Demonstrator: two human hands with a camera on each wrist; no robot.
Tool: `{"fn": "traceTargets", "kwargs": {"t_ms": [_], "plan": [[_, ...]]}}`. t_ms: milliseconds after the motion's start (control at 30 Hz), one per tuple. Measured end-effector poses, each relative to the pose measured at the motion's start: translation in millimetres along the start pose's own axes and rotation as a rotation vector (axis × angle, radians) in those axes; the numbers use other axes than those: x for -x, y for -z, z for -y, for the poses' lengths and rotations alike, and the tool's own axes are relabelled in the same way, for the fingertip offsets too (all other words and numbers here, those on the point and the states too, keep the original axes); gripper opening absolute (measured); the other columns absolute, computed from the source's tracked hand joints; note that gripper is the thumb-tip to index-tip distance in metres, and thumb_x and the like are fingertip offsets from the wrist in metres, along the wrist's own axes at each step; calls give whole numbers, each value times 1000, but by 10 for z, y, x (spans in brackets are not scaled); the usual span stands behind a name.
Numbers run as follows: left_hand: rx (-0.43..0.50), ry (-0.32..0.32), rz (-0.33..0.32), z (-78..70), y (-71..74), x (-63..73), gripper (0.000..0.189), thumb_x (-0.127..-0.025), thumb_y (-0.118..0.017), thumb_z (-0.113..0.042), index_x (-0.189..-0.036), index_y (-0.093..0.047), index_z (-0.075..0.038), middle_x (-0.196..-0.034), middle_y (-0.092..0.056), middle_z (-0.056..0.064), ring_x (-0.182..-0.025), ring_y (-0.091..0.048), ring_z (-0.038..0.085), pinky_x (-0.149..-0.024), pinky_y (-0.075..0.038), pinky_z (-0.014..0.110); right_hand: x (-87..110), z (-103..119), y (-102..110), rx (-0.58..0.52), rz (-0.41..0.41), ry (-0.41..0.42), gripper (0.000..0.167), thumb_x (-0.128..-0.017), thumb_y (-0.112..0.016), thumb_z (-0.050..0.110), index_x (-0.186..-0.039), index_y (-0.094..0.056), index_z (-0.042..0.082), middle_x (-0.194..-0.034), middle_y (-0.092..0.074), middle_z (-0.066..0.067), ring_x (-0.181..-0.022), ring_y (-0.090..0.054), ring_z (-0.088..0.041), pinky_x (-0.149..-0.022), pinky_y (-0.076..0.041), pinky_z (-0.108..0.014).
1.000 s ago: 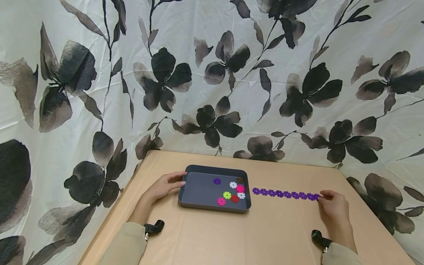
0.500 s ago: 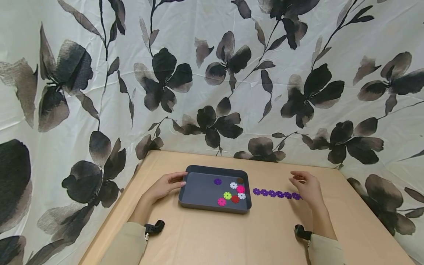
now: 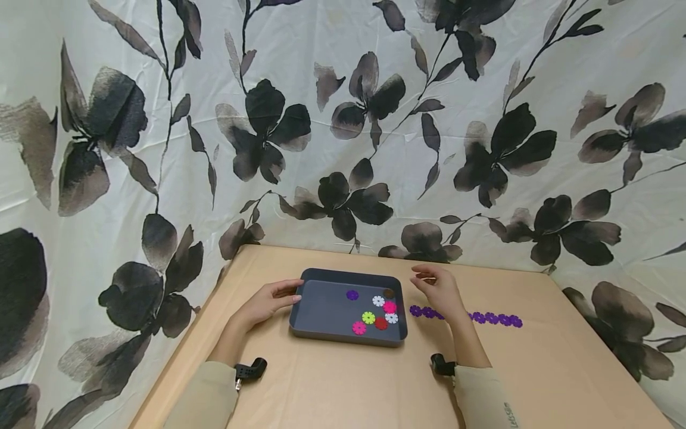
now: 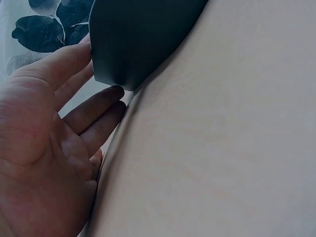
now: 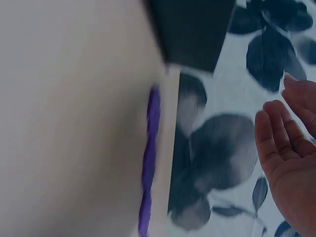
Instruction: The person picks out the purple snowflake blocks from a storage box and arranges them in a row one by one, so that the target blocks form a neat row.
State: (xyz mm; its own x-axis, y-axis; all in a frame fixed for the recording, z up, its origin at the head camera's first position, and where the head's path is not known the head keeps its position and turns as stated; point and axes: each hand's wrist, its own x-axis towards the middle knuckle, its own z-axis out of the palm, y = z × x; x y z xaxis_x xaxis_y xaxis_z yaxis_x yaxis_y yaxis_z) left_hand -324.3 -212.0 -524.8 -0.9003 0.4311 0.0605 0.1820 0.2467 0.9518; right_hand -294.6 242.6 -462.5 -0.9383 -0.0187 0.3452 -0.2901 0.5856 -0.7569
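A dark grey tray (image 3: 327, 307) stands on the table, holding several loose flower-shaped plastic discs. Among them are a purple disc (image 3: 352, 295), a lime disc (image 3: 368, 317), a red disc (image 3: 381, 323) and a pink disc (image 3: 359, 328). My left hand (image 3: 270, 304) rests at the tray's left edge, its fairly straight fingers and thumb touching the wall. Above the table my right hand (image 3: 439, 289) is raised just right of the tray, holding nothing, fingers loosely bent. Behind its wrist runs a row of purple flower discs (image 3: 495, 319), its middle hidden by the arm.
The light wooden table (image 3: 343, 381) ends at the back against a white curtain (image 3: 418, 149) with dark flowers. Each wrist wears a black camera, such as the left wrist camera (image 3: 250, 369).
My right hand has left the right end of the purple row and travelled left over it, up to beside the tray. The left hand and the tray have stayed in place.
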Motion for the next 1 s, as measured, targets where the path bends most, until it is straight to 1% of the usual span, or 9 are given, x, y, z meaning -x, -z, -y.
{"fn": "traceTargets", "kwargs": {"t_ms": [100, 133, 200, 267, 467, 600, 733, 800, 1000], "plan": [[0, -7, 4, 4, -5, 2, 61, -98, -75, -31, -151, -55, -9, -157, -53, 12, -148, -47, 31, -118, -44, 40, -26, 126, -151, -28, 21, 16, 27, -97, -74, 10, -125, -74, 6, -123, -73, -17, -109, -70, -31, -97, -60, -47], [2, -4, 3, 2, -6, 3, 61, -98, -75, -31, -151, -55, -9, -157, -53, 12, -148, -47, 30, -118, -44, 40, -31, 165, -197, -38, 27, 19, 27, -97, -74, 10, -124, -74, 6, -123, -73, -17, -109, -70, -32, -98, -59, -51], [2, -2, 5, 2, -7, 4, 61, -98, -74, -32, -151, -55, -8, -157, -53, 12, -148, -47, 30, -118, -43, 41, -39, 223, -287, -46, 34, 27, 27, -96, -75, 10, -123, -74, 7, -123, -73, -17, -109, -70, -31, -98, -59, -52], [1, -5, 6, 0, -5, 7, 62, -98, -74, -31, -152, -54, -8, -157, -52, 13, -148, -47, 31, -118, -43, 42, -45, 274, -378, -44, 46, 38, 27, -96, -76, 10, -122, -74, 7, -123, -73, -17, -109, -71, -31, -98, -59, -51], [-13, -14, 8, -15, 0, 21, 61, -99, -74, -30, -152, -54, -9, -157, -52, 13, -149, -46, 32, -120, -41, 46, -49, 415, -640, -56, 102, 76, 28, -95, -77, 8, -122, -73, 5, -121, -72, -21, -103, -73, -30, -91, -62, -45], [-12, -16, 7, -24, 1, 22, 60, -99, -74, -30, -152, -55, -9, -157, -52, 12, -149, -46, 32, -119, -41, 47, -35, 502, -797, -55, 131, 110, 27, -95, -76, 7, -122, -73, 4, -117, -72, -18, -99, -73, -26, -87, -64, -39], [-8, -7, 5, -31, 0, 20, 60, -98, -74, -30, -152, -55, -10, -157, -53, 11, -148, -47, 30, -119, -42, 45, -14, 568, -937, -31, 144, 144, 26, -94, -77, 5, -119, -73, 3, -115, -71, -15, -98, -71, -24, -86, -63, -37], [-8, 0, 3, -28, 2, 19, 60, -98, -74, -31, -151, -55, -10, -157, -53, 9, -148, -47, 28, -119, -42, 43, -8, 588, -999, -18, 160, 145, 25, -93, -77, 4, -118, -74, 4, -115, -71, -15, -98, -71, -24, -86, -63, -38], [-11, -21, 10, 6, 18, 16, 60, -99, -73, -29, -152, -54, -8, -158, -51, 14, -149, -46, 33, -118, -44, 41, -37, 589, -1154, 37, 212, 114, 25, -94, -78, 8, -118, -74, 3, -116, -70, -14, -100, -72, -25, -88, -62, -41]]}}
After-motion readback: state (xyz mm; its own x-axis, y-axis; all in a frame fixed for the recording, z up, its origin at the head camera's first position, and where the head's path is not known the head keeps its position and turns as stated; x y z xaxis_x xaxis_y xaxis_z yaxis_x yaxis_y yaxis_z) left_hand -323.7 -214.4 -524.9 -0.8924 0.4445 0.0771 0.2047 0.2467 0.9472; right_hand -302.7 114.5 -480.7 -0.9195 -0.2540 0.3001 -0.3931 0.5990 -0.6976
